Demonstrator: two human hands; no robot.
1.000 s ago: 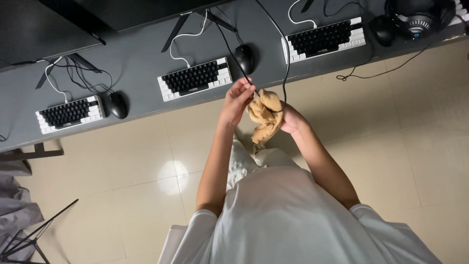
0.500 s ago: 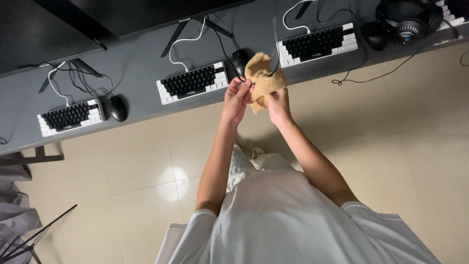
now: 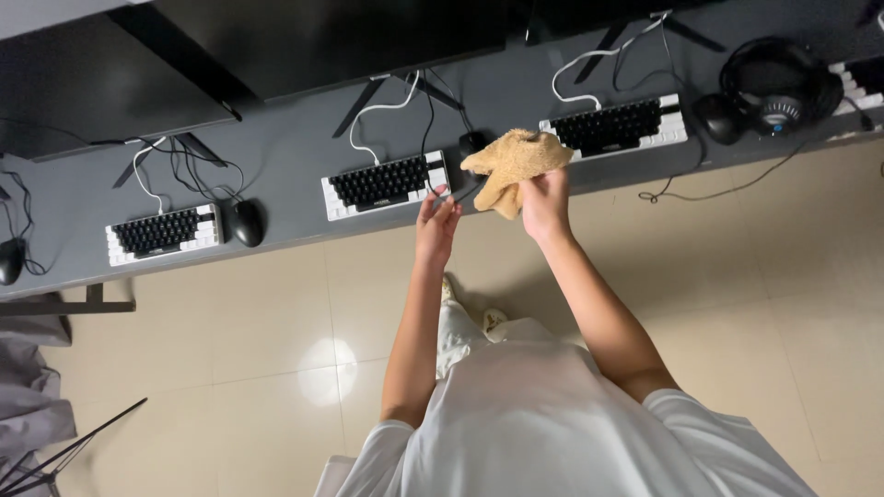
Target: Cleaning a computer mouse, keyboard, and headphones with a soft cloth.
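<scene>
Above desk (image 3: 276, 156), cloth (image 3: 512, 166) in right hand (image 3: 545, 204)

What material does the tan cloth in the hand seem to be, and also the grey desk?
The tan cloth, held in the right hand, looks like soft terry or microfibre: its surface is fuzzy and it hangs in limp folds. The grey desk looks like matte laminate or painted board, smooth and flat with hardly any glare; which one cannot be told.
</scene>
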